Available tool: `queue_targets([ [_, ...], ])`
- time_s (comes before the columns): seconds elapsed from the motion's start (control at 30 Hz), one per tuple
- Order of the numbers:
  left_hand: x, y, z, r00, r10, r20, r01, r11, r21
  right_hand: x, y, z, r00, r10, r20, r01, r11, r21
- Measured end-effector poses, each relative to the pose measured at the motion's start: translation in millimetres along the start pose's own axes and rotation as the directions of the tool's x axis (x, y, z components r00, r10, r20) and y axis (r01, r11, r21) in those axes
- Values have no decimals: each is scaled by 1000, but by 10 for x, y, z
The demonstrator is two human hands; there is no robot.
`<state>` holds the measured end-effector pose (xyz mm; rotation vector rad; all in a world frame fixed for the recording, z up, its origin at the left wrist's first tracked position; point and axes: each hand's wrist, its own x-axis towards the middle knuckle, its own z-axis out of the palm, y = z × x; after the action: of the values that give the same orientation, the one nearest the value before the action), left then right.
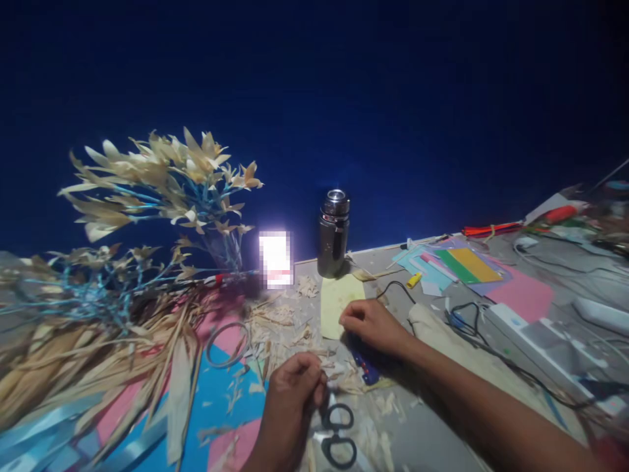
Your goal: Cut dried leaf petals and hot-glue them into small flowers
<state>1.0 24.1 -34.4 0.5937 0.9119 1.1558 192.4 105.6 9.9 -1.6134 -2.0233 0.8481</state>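
My left hand [293, 388] is curled closed just above black-handled scissors [338, 434] lying on the grey table [432, 419]. What it holds is hidden. My right hand [371, 324] rests palm down with bent fingers on the edge of a pale yellow paper sheet [338, 296]. A small blue object [366, 369] lies beside that wrist. Dried straw scraps [280, 321] litter the table between the hands.
A dark metal flask [333, 233] stands at the back. Dried-leaf flowers on blue stems [167, 183] and loose husks [73, 354] fill the left. Coloured paper sheets [457, 265], a bright phone screen [276, 259], black cables [472, 321] and a white power strip [535, 341] lie right.
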Motion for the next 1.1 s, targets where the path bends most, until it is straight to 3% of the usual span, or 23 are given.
queue_targets([
  [0.2, 31, -4, -51, 999, 7, -44, -7, 1000, -11, 770, -164, 186, 996, -58, -65, 27, 917, -397],
  [0.43, 127, 7, -135, 996, 43, -81, -45, 998, -32, 1079, -175, 435, 998, -60, -27, 31, 796, -604],
  [0.8, 164, -11, -154, 994, 46, -99, -50, 998, -37, 1142, -123, 399, 998, -46, -40, 10, 768, -641],
  [1.1, 193, -94, -166, 992, 56, -114, -55, 998, 9, 1086, -217, 97, 987, -29, -160, -53, 870, -490],
])
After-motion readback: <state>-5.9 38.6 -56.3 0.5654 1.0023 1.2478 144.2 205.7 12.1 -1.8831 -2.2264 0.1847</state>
